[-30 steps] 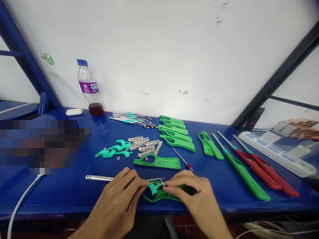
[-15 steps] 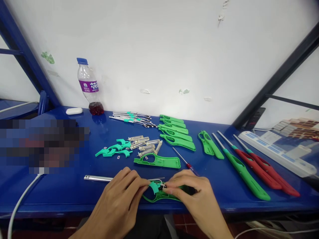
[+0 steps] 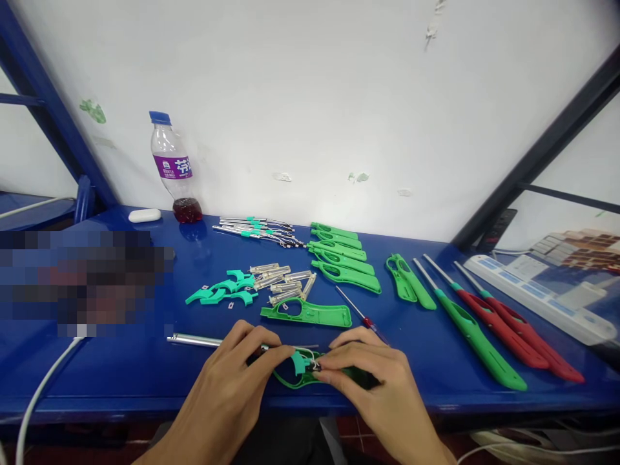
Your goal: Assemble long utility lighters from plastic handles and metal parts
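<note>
Near the front edge of the table lies a green lighter handle shell [image 3: 290, 381], partly covered by both hands. My left hand [image 3: 237, 381] is closed at the shell's left end, its fingertips beside a teal trigger [image 3: 299, 363]; what they pinch is hidden. A silver metal tube [image 3: 196, 340] sticks out leftward from under that hand. My right hand [image 3: 378, 374] pinches a small black part [image 3: 314, 366] with white wire, just right of the trigger. Another green half shell [image 3: 327, 315] lies behind the hands.
Behind are teal triggers [image 3: 213, 297], clear igniter parts [image 3: 285, 287], metal tubes with wires [image 3: 252, 228], green shells [image 3: 349, 274] and a screwdriver [image 3: 369, 323]. Finished-looking lighters [image 3: 504, 329] and a power strip [image 3: 542, 300] lie right. A bottle [image 3: 177, 174] stands back left.
The silver tube has shifted slightly right and up at its left end. My left fingers have moved a little on the shell; the right hand still pinches the black part.
</note>
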